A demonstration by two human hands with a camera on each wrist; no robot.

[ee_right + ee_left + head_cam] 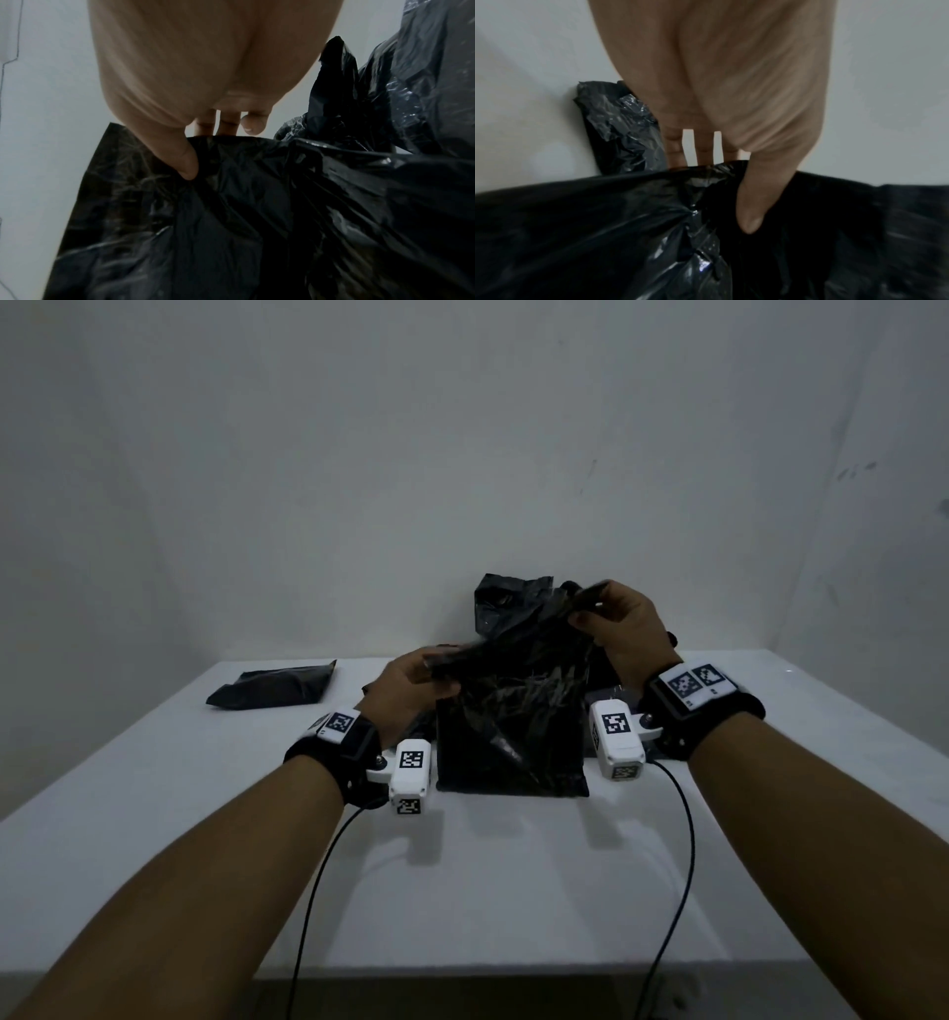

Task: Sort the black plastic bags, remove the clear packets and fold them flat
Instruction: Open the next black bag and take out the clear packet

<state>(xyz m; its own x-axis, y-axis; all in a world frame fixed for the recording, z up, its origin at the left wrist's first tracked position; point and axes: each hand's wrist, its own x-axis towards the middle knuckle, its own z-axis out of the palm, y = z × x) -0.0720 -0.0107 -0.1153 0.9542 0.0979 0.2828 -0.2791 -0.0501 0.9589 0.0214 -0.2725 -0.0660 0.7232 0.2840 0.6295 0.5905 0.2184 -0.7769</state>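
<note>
Leftmost, a folded bag (pixel 274 689) lies on the surface (pixel 513 865), well apart from both hands. Left hand (pixel 405 683) pinches one upper corner of the held bag (pixel 513 726), thumb (pixel 752 203) over the film; right hand (pixel 624 621) pinches the other corner, held higher. The held bag hangs between them, its lower edge on the surface. A crumpled bag (pixel 506 606) stands behind. Judged step: stretching the held bag flat. Keep both pinches at the corners, level them, and pull apart evenly.
</note>
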